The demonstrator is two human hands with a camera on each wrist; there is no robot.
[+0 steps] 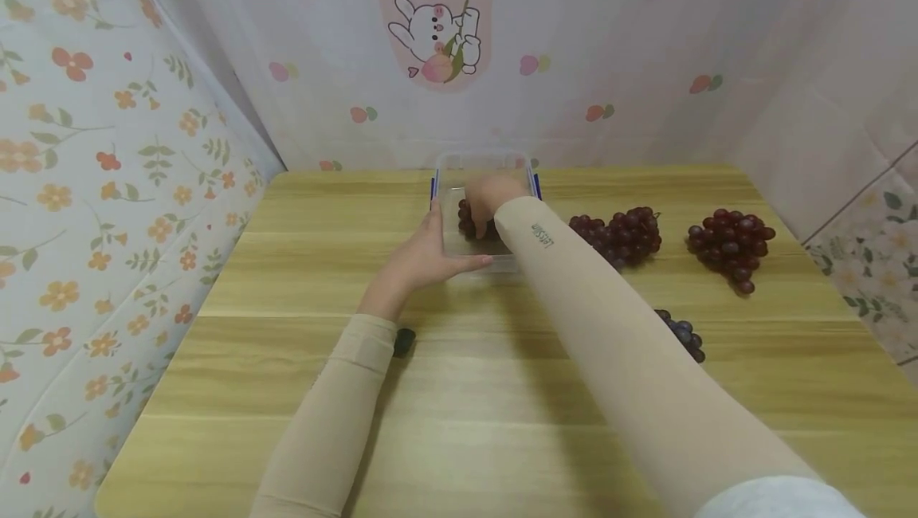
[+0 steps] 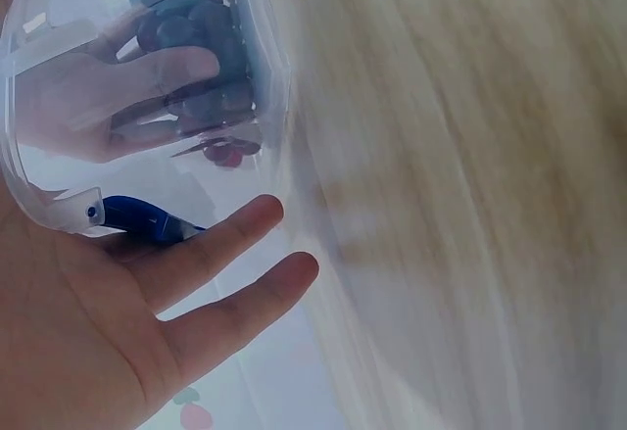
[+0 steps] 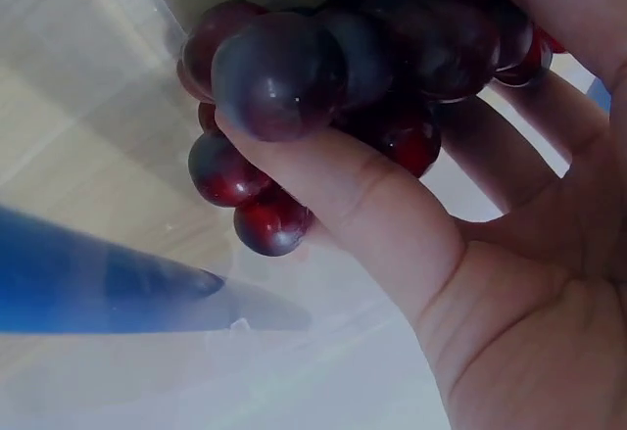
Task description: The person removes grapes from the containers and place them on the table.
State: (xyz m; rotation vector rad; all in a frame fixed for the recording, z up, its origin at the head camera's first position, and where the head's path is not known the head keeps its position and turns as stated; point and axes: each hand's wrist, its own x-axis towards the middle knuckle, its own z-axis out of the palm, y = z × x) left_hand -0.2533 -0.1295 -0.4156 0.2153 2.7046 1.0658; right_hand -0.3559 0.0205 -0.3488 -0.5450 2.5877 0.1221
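A clear plastic box [image 1: 480, 261] with blue side clips stands at the table's back middle. My right hand [image 1: 496, 190] reaches down into it and holds a bunch of dark red grapes [image 3: 284, 77]. The right wrist view shows the thumb [image 3: 343, 185] against the grapes and the other fingers behind them. My left hand [image 1: 423, 255] touches the box's near left corner, thumb along the front wall and fingers at the left side. In the left wrist view, two straight fingers [image 2: 230, 327] extend below a blue clip [image 2: 142, 219]. The right hand partly hides the bunch in the head view.
Red grapes [image 1: 624, 237] lie right of the box, another red bunch [image 1: 731, 245] farther right. Darker grapes [image 1: 683, 333] are partly hidden by the right sleeve. A small dark object [image 1: 404, 341] shows beside the left wrist. A printed curtain [image 1: 559, 103] hangs behind the wooden table [image 1: 459, 422].
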